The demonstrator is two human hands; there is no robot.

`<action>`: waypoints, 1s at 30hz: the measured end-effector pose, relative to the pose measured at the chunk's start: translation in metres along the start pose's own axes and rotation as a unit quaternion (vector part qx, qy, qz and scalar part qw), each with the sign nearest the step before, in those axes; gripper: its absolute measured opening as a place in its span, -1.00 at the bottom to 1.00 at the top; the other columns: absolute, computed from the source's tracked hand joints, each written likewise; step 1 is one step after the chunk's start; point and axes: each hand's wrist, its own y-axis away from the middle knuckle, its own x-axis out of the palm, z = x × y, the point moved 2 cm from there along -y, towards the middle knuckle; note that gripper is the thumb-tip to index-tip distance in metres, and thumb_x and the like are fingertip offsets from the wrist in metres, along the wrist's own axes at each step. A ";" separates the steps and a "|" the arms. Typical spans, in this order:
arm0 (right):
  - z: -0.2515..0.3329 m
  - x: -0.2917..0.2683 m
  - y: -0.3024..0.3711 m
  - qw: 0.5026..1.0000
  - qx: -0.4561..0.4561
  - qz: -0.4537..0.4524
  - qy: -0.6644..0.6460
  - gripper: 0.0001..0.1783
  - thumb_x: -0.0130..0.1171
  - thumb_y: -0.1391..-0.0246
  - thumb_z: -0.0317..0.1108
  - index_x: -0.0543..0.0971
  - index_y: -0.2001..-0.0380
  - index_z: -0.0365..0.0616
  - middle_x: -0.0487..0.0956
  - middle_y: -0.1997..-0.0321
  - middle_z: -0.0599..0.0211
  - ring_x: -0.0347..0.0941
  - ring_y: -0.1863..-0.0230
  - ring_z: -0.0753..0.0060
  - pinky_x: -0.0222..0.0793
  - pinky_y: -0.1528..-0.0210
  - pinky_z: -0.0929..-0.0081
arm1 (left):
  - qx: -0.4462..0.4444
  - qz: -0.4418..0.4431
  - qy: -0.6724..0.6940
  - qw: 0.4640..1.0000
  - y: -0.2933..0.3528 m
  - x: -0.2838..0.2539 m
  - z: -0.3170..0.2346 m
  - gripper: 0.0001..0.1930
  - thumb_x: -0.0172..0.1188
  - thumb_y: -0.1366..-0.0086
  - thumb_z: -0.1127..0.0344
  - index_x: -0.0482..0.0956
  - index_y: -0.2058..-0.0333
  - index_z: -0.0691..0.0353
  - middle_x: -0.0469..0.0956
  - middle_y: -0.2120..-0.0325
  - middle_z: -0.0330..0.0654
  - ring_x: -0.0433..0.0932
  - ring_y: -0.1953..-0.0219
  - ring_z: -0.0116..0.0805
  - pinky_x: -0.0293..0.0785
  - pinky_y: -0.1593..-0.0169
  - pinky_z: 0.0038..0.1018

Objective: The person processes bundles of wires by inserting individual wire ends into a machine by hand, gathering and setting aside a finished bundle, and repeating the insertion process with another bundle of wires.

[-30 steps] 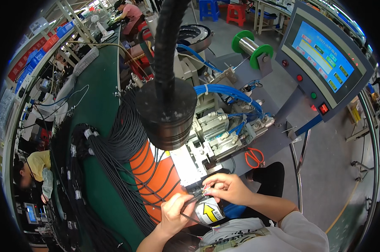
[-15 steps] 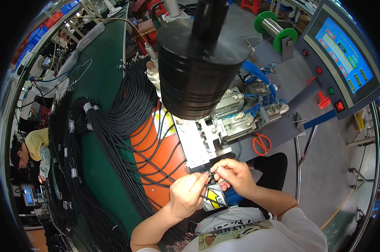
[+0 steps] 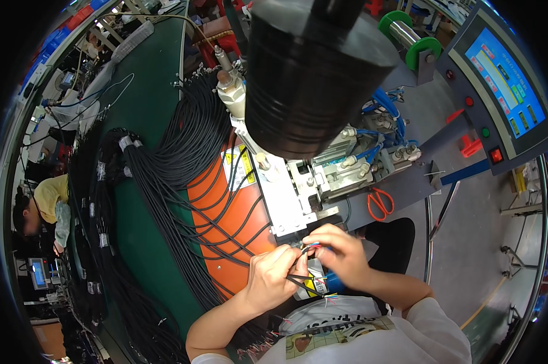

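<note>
My left hand (image 3: 273,274) is closed in a pinch on a black cable (image 3: 302,250), close to its stripped end. Thin coloured wires (image 3: 314,245), red and blue among them, fan out from that end. My right hand (image 3: 345,256) has its thumb and fingers closed around these wires, just right of the left fingertips. Below the hands, more black cable ends with bare coloured wires (image 3: 330,297) hang over a white and yellow label. Just beyond my fingers stands a metal machine fixture (image 3: 289,206) with a pale plate.
A large black lamp-like cylinder (image 3: 319,85) hangs over the machine. Bundles of black cables (image 3: 183,142) lie across an orange panel (image 3: 234,227) and a green table (image 3: 143,242). Red-handled scissors (image 3: 380,204) lie right of the fixture. A touch screen (image 3: 501,76) stands at the right.
The view has shifted slightly. My right fingers have moved a little at the cable end, and its red and blue wires now show spread out between my hands.
</note>
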 end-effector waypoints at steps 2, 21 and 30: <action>-0.010 -0.004 -0.007 0.974 0.074 0.028 -0.214 -0.76 0.09 -0.21 -0.45 0.57 0.11 -0.36 0.52 0.16 0.16 0.50 0.22 0.46 0.42 0.18 0.58 | -0.020 0.014 0.037 0.999 -0.001 -0.001 0.001 -0.93 0.23 -0.11 0.53 0.50 0.45 0.32 0.44 0.64 -0.14 0.45 0.70 -0.24 0.35 0.62 -0.40; 0.014 -0.007 -0.014 0.895 -0.132 0.011 0.426 -0.90 0.22 0.09 -0.44 0.50 0.53 -0.20 0.42 0.53 0.29 0.41 0.64 0.25 0.32 0.60 0.36 | 0.075 0.032 -0.193 0.978 0.005 0.001 -0.005 -0.66 0.27 0.10 0.54 0.56 0.24 0.35 0.44 0.52 -0.15 0.47 0.56 -0.25 0.40 0.48 -0.40; 0.007 -0.007 -0.013 0.913 -0.104 0.005 0.394 -0.91 0.20 0.03 -0.45 0.50 0.49 -0.23 0.46 0.46 0.24 0.45 0.60 0.21 0.35 0.57 0.34 | 0.096 0.116 -0.168 0.974 0.002 -0.003 -0.004 -0.47 0.19 0.12 0.44 0.52 0.05 0.37 0.37 0.44 -0.17 0.44 0.45 -0.26 0.40 0.44 -0.40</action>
